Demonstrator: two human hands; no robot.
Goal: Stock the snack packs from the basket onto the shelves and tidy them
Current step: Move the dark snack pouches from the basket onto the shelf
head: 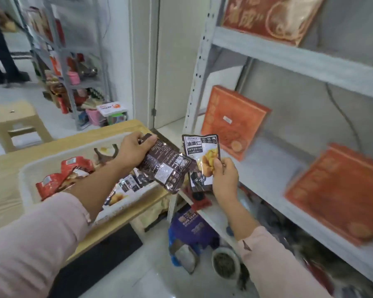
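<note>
Snack pack [166, 168] (dark brown) is gripped in my left hand [134, 149] by the basket [25, 179]; my right hand [224, 179] pinches a chestnut pack [202, 155] beside the shelf [261, 168].

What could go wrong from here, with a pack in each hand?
The right hand pinches the chestnut pack by one edge only, so it might slip toward the floor. The left hand holds the dark pack near the basket rim; dropped, it may land outside. The leaning orange box on the shelf could topple if nudged.
</note>
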